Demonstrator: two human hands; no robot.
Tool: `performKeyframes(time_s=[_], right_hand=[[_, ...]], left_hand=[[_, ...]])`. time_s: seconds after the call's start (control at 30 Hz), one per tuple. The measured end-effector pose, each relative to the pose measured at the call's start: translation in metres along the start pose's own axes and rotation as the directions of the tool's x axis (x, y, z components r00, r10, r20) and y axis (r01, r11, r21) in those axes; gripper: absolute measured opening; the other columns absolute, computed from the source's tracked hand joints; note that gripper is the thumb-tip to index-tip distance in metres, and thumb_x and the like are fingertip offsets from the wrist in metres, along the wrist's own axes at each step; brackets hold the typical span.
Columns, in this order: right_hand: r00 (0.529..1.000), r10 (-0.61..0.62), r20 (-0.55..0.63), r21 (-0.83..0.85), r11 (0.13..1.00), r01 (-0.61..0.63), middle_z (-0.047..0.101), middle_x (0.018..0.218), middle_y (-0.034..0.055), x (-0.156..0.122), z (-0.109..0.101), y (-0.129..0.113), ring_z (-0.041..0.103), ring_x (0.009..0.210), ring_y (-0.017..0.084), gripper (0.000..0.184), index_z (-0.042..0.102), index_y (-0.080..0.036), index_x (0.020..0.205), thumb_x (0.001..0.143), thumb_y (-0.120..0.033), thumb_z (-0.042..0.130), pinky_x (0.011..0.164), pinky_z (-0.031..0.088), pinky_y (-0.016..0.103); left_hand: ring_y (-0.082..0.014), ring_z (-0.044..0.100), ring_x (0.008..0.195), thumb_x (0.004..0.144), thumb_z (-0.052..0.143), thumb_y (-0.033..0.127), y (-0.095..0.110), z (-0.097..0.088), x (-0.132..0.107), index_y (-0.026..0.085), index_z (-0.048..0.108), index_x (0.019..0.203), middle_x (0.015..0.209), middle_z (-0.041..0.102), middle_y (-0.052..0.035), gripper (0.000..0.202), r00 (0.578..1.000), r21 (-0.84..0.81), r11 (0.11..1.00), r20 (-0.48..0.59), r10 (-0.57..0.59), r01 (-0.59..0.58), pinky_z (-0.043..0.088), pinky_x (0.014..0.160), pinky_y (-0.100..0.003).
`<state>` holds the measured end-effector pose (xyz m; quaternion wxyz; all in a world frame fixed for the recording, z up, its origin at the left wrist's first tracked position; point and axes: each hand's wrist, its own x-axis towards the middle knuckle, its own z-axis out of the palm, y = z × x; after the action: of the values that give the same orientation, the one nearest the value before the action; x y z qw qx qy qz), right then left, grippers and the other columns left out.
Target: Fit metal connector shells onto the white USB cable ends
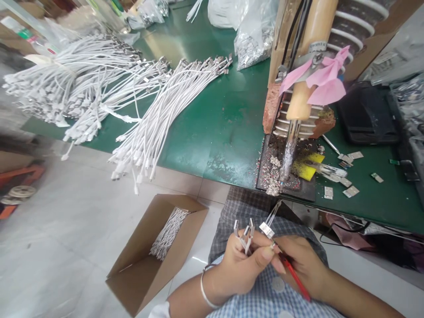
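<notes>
My left hand (243,267) is closed around several white cables (247,245), their metal plug ends sticking up past the fingers. Its thumb and fingertip pinch near a small cable end. Against them, my right hand (303,260) grips a slim red-handled tool (296,278), whose tip is hidden at the fingertips. Just above both hands is a small silver connector piece (266,229), at the end of thin metal prongs like tweezers; I cannot tell which hand holds these. Both hands are over my lap, in front of the table edge.
On the green table (198,145) lie bundles of white cables (168,106). A wooden-handled soldering iron (291,145) points down over a debris-covered plate with a yellow sponge (308,167). Loose metal pieces (351,191) lie right. An open carton (132,282) holding cables stands on the floor.
</notes>
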<state>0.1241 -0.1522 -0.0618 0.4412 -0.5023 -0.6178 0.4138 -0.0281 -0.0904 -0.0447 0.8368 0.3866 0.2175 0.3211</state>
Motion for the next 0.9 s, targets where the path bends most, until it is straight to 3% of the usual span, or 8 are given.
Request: performKeyframes(time_s=[0.1, 0.37, 0.67, 0.9], right_hand=[[0.999, 0.042, -0.015, 0.043, 0.998, -0.041, 0.049, 0.052, -0.0064, 0.002, 0.007, -0.005, 0.042, 0.042, 0.007, 0.023, 0.055, -0.021, 0.075, 0.095, -0.03, 0.051, 0.042, 0.033, 0.019], [0.992, 0.085, -0.094, 0.081, 0.994, -0.077, 0.051, 0.056, -0.0059, 0.002, 0.015, -0.005, 0.047, 0.045, 0.008, 0.024, 0.047, -0.022, 0.076, 0.099, -0.028, 0.047, 0.042, 0.037, 0.017], [0.99, -0.129, -0.053, -0.102, 0.987, 0.124, 0.057, 0.058, -0.0045, 0.003, -0.006, 0.009, 0.05, 0.049, 0.01, 0.007, 0.056, -0.021, 0.09, 0.094, -0.016, 0.053, 0.05, 0.038, 0.021], [0.967, -0.254, 0.003, -0.213, 0.945, 0.248, 0.064, 0.064, -0.0024, 0.009, -0.019, 0.012, 0.052, 0.051, 0.012, 0.011, 0.057, -0.022, 0.099, 0.096, -0.016, 0.049, 0.053, 0.036, 0.024]], left_hand=[[-0.0111, 0.071, 0.064, 0.097, 0.064, 0.028, 0.003, 0.002, 0.001, 0.016, 0.072, 0.097, 0.066, 0.074, -0.0037, 0.015, 0.998, 0.015, 0.998, -0.014, 0.063, -0.063, 0.054, 0.065, -0.018], [-0.0122, 0.066, 0.06, 0.096, 0.063, 0.035, 0.008, 0.006, 0.003, 0.013, 0.07, 0.085, 0.064, 0.07, -0.005, 0.026, 0.995, 0.198, 0.979, -0.067, 0.073, -0.059, 0.054, 0.062, -0.02], [-0.0071, 0.057, 0.053, 0.098, 0.06, 0.029, 0.008, 0.004, 0.003, 0.014, 0.067, 0.089, 0.056, 0.061, 0.0006, 0.019, 0.996, 0.173, 0.983, -0.053, 0.07, -0.06, 0.049, 0.059, -0.016], [-0.0056, 0.045, 0.045, 0.097, 0.06, 0.034, 0.007, 0.0, 0.001, 0.012, 0.066, 0.078, 0.051, 0.058, -0.0003, 0.029, 0.999, 0.222, 0.974, -0.031, 0.044, -0.036, 0.036, 0.047, -0.014]])
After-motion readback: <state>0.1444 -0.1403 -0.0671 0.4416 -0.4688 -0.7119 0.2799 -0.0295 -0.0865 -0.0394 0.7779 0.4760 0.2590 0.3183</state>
